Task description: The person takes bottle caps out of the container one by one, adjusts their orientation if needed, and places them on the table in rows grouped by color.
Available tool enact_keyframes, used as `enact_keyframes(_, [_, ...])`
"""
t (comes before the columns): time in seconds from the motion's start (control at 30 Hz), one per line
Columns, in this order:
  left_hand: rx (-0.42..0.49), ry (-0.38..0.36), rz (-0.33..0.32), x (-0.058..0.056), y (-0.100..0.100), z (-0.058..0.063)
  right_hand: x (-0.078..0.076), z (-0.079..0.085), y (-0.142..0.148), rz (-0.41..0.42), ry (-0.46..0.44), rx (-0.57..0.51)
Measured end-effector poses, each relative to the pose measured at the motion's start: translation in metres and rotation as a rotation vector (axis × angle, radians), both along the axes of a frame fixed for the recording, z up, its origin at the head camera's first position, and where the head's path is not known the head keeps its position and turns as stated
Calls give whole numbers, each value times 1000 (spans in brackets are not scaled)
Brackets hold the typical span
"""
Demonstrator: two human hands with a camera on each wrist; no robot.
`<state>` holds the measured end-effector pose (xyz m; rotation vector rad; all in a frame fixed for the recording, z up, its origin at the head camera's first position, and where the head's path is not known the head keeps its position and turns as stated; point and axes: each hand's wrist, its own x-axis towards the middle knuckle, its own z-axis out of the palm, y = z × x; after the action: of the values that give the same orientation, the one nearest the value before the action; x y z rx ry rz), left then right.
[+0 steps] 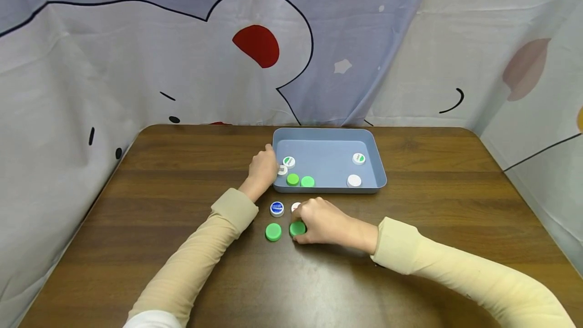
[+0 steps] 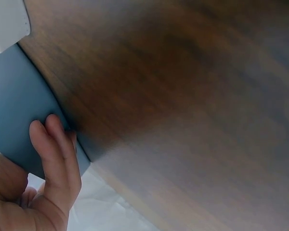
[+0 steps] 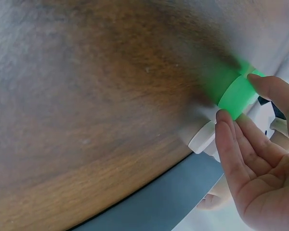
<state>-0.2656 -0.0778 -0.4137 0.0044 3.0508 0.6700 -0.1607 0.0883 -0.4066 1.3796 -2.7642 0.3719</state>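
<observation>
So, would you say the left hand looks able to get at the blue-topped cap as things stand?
Probably yes: the blue-topped cap lies on the table with nothing over it, though the left hand, close by, would likely have to leave the left side of the tray first.

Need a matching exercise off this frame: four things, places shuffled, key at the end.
Things
1. Right hand
2. Plain white cap
3. Left hand
4. Blue-printed cap

Places
A. At the left edge of the tray
B. Lying on the table, outside the tray
C. Fingers around a green cap
D. Inside the tray, near its front right corner

Pairs: 1-C, 2-D, 3-A, 4-B
</observation>
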Motion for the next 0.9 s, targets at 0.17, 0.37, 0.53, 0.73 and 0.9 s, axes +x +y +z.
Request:
enact_keyframes(0.17, [5, -9, 0, 0, 0, 0, 1, 1, 0, -22, -36, -8])
enact_keyframes(0.37, [2, -14, 5, 0, 0, -1, 2, 0, -1, -34, -70, -9])
enact_keyframes(0.53, [3, -13, 1, 0, 0, -1, 2, 0, -1, -35, -80, -2])
enact_keyframes(0.73, [8, -9, -2, 1, 0, 0, 2, 2, -2, -28, -80, 7])
enact_keyframes(0.9, [8, -7, -2, 1, 0, 1, 2, 2, -1, -24, -82, 2])
